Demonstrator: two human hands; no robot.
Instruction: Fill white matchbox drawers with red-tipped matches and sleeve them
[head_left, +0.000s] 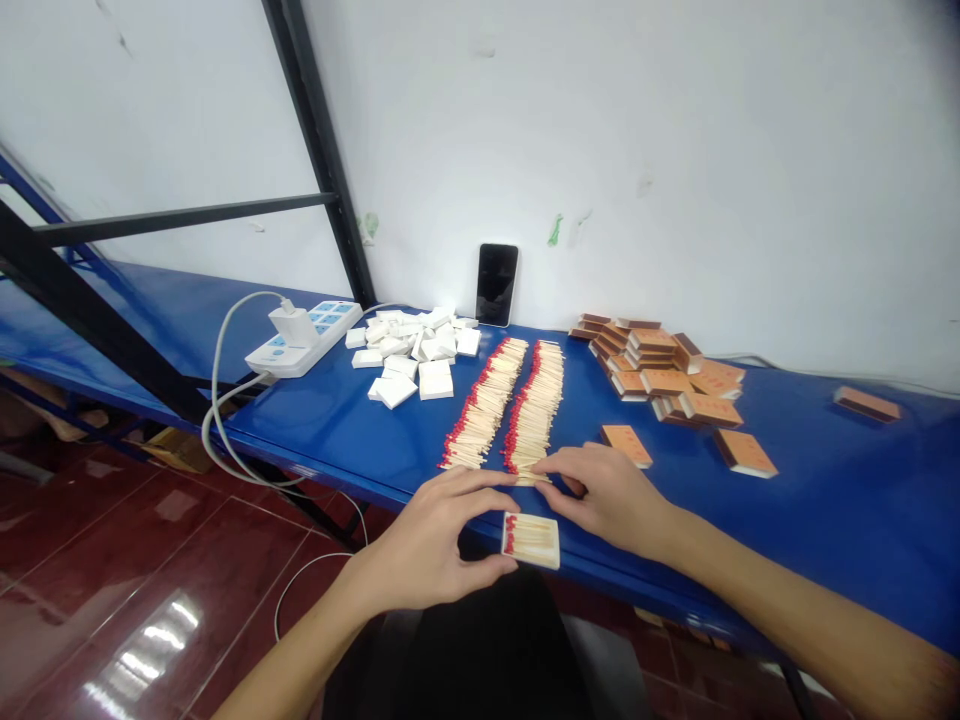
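My left hand [442, 540] grips a white matchbox tray [553, 558] by its left end, between thumb and fingers, at the table's front edge. Several red-tipped matches lie in the tray, heads to the left. Its index finger reaches toward the near end of the right-hand row of matches [538, 405]. There my right hand [600, 495] pinches at matches with thumb and index finger; how many it holds is unclear. A second row of matches [487, 400] runs alongside to the left, its red heads also facing left.
White empty trays [420, 345] lie heaped at the left back. Orange-brown matchbox sleeves [652, 360] are piled at the right, a few scattered loose. A phone [497, 284] leans on the wall. A power strip [307, 340] with a plugged-in charger sits near the black shelf post.
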